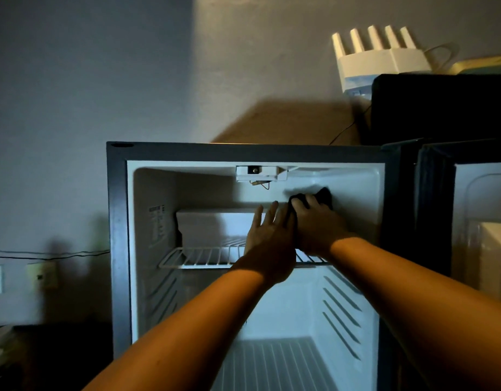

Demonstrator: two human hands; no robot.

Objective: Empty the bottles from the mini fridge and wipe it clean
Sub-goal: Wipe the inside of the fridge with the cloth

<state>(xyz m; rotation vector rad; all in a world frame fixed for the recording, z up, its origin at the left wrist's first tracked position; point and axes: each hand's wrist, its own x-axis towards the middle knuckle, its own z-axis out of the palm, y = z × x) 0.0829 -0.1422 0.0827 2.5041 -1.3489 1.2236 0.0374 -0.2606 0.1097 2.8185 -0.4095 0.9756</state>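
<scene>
Both hands inside mini fridge (pixel 118 221): right hand (pixel 318 225) clenched on dark cloth (pixel 324 196) against upper back wall, left hand (pixel 267 238) spread, empty; best pressing flat, overlapping strokes into corners.

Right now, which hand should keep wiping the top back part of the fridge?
The right hand. It already holds the dark cloth against the upper back wall of the mini fridge. The left hand is open and empty above the wire shelf.
</scene>
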